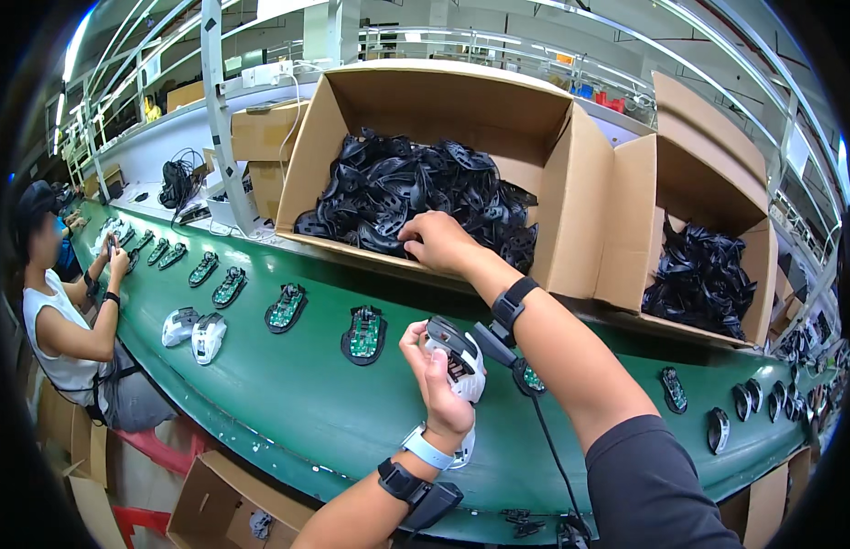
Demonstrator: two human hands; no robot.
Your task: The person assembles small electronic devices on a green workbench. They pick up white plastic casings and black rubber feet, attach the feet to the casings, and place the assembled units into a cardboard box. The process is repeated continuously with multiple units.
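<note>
My left hand [438,389] is closed around a computer mouse shell [465,359], white with a dark grey section, held above the green bench. Stretched forward, my right hand [436,240] is at the front edge of a large cardboard box [557,210]. Its bent fingers pinch at one of the black plastic parts [379,197] heaped inside; the fingertips are partly hidden. Just right of the held shell, a circuit board on a black base [527,375] sits partly behind my right arm. A white shell below my left hand is mostly covered by it.
Along the green conveyor belt [287,403] lie mouse bases with green boards [363,336] and two white shells [208,338]. A smaller box [763,274] of black parts stands right. A co-worker [68,320] sits far left. A black cable [555,448] hangs near my right arm.
</note>
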